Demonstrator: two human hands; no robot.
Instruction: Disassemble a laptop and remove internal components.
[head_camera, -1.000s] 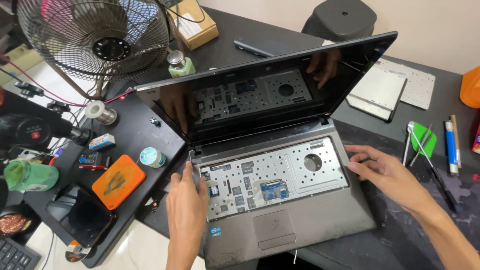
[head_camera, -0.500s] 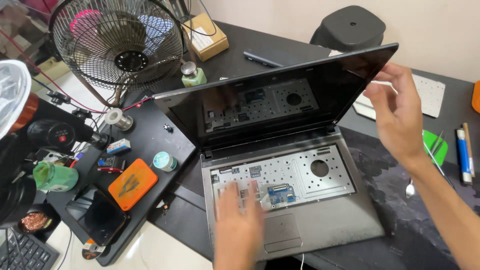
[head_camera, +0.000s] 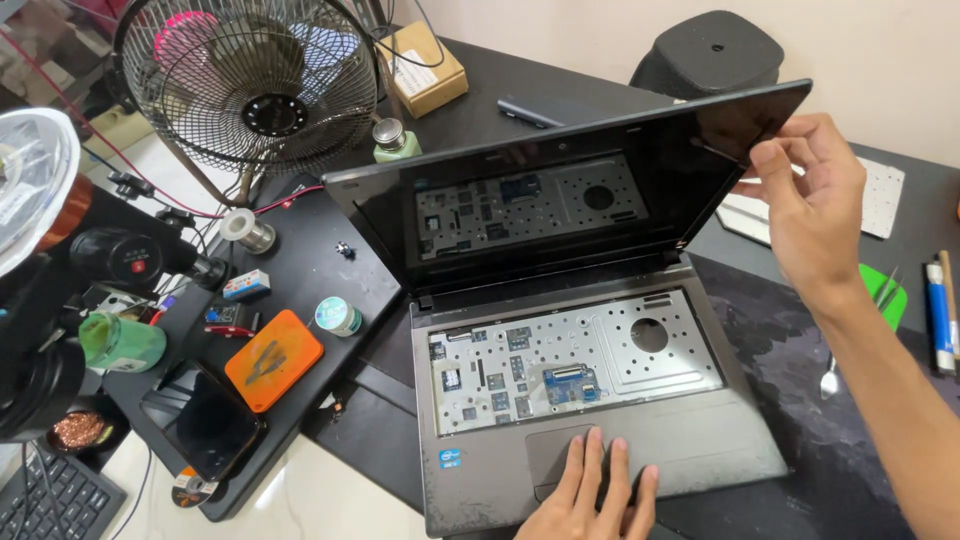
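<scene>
Right hand (head_camera: 815, 205) has risen to pinch the laptop lid (head_camera: 560, 190) in its fingers; left hand (head_camera: 590, 495), fingers together, presses the palmrest on the cluttered black desk (head_camera: 590, 100).

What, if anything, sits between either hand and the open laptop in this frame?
Nothing visible does. The left hand rests flat on the palm rest by the touchpad of the laptop, and the right hand grips the upper right corner of the screen lid. Both touch it directly.
</scene>
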